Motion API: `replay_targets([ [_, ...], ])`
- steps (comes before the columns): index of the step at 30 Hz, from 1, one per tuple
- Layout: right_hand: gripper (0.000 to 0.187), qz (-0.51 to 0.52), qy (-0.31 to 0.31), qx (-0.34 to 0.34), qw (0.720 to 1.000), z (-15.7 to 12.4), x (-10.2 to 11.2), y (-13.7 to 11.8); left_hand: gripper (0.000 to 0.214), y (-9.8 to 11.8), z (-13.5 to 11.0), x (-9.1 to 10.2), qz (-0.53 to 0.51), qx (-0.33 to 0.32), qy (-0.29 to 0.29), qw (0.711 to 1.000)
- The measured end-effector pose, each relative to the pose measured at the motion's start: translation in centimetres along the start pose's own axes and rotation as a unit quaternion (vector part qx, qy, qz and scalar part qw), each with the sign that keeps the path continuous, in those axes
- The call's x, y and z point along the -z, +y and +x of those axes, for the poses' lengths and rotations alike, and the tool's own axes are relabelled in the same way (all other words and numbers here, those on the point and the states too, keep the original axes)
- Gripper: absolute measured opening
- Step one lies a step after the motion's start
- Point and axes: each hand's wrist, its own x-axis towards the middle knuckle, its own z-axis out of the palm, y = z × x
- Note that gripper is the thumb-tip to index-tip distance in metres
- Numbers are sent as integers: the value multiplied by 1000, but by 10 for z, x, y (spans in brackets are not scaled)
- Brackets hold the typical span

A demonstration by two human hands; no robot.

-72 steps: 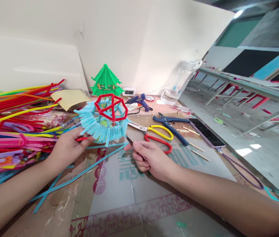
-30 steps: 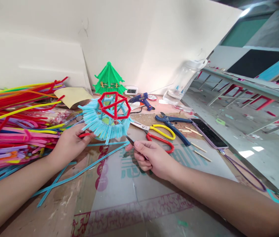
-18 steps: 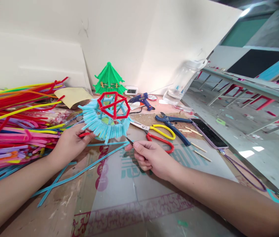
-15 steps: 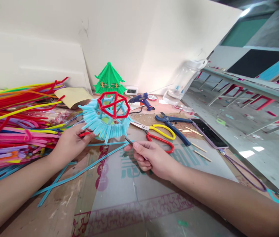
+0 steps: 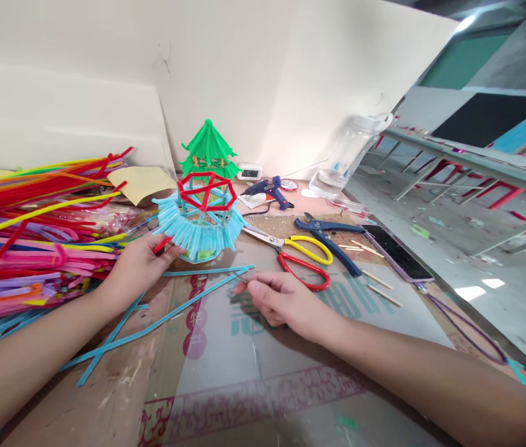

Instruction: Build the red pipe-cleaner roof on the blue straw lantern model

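Towards the bench's point(image 5: 105, 416) near edge—itself out of view—you have a small green scrap point(image 5: 347, 423) lying to the right, and, to the left, loose blue strips point(image 5: 165, 318) crossing one another, not joined to anything.

Beyond them, the fingers of your right hand point(image 5: 281, 298) are closed round a thin tool point(image 5: 240, 275), probably tweezers, its tip pointing left and apart from the work. The fingers of your left hand point(image 5: 144, 261) pinch a short red piece point(image 5: 162, 244) at the left rim of the blue model point(image 5: 200, 230). You can't tell from here whether that piece is fixed, or whether the model rests on the bench.

The model sits left of the bench's middle and looks part-made. Its fringe of short blue strips seems complete on the near side; above it, slim uprights carry a six-sided red frame point(image 5: 207, 192) with crossing bars. That frame is bare and uncovered; the fringe's far side is hidden.

To your right lie scissors point(image 5: 276, 242) and blue cutters point(image 5: 332, 247); along the left side, a heap of coloured stems point(image 5: 49, 257). Towards the far edge, a green model point(image 5: 208, 149) already has its peaked roof—beside a glue gun point(image 5: 270, 188).
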Motion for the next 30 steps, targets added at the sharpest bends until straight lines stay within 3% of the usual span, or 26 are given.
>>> replay_targets([
  [3,51,-52,-11,12,999,-4,-3,2,25,-3,2,-1,-5,-10,-11,1000],
  [11,43,53,-20,13,998,0,-6,-2,21,5,-4,1,-13,-47,6,999],
  [17,40,80,-12,19,997,2,-7,0,24,6,-12,-6,8,-40,16,999],
  [24,37,143,-46,-35,988,1,-11,2,21,-2,-17,-10,95,-95,39,990],
  [30,41,63,-31,-9,997,1,-9,-1,17,-4,-15,-8,89,-95,18,991],
])
